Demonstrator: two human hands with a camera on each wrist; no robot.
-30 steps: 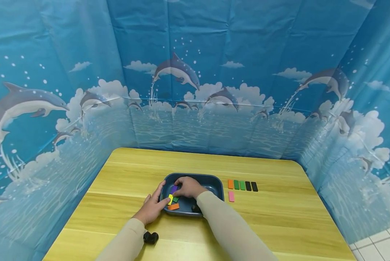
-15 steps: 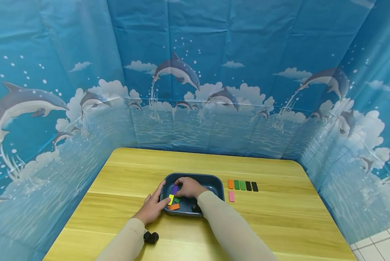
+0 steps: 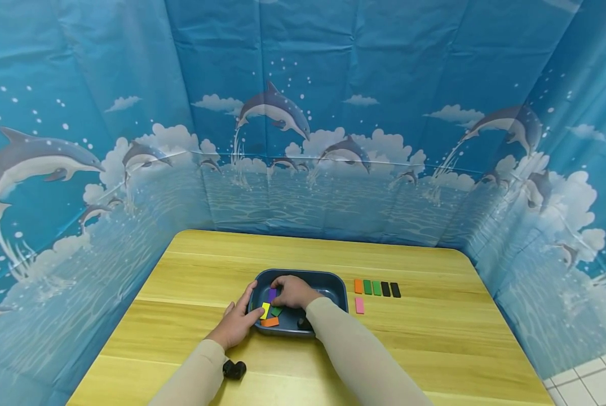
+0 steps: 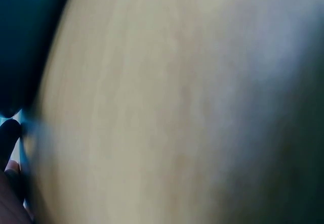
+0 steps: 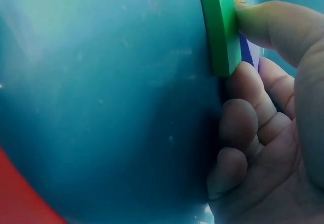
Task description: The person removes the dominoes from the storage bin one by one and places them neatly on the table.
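Observation:
In the head view a dark blue tray [image 3: 303, 334] stands on the table, holding several small flat blocks. My left hand [image 3: 235, 326] rests at its left rim, fingers stretched along the edge and thumb beside a yellow block [image 3: 265, 310]. Inside the tray, my right hand [image 3: 295, 291] pinches a purple block [image 3: 273, 294] between thumb and index finger. A green block [image 3: 276, 311] lies just below; the right wrist view shows this green block [image 5: 223, 32] against the thumb and index fingertips. Nearest the front wall is an orange block [image 3: 269, 322]. The left wrist view is mostly blurred.
Right of the tray, on the wooden table [image 3: 434, 338], an orange block [image 3: 358, 286], two green blocks [image 3: 367, 287] and two black blocks [image 3: 386, 289] form a row. A pink block [image 3: 359, 305] lies below the orange one. A dolphin-printed curtain [image 3: 303, 197] surrounds the table.
The purple block and the green block beneath it have shifted slightly to the right under my right fingers. My left hand stays at the tray rim.

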